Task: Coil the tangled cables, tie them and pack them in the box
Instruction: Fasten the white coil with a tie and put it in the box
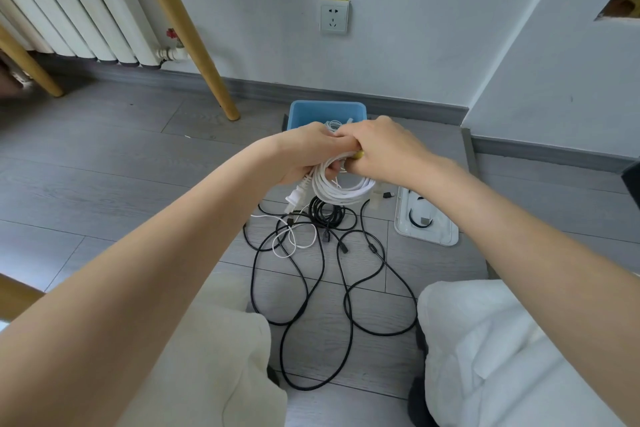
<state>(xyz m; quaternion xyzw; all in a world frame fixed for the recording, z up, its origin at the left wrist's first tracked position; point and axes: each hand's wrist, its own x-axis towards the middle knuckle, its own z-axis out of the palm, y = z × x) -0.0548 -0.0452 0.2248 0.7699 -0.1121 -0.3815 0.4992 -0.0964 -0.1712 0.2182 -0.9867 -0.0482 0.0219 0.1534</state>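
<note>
Both hands raised over the grey plank floor, in front of the blue plastic box [327, 111] at the wall edge. Left hand [304, 152] curled round the top of the coiled white power cable [341, 189], plug [294, 196] dangling below. Right hand [384, 152] closed against the same bundle, pinching a small yellow tie [359, 154]. Probably the tying step. Best done by keeping the loops squeezed flat and even, wrapping the tie tight across all strands, tucking the plug end in before letting go. Loose black cables [311, 274] sprawled on the floor between the knees, tangled with a thin white cord [294, 243]; white plastic lid [426, 222] lying to the right. Some white cable already visible inside the box.
</note>
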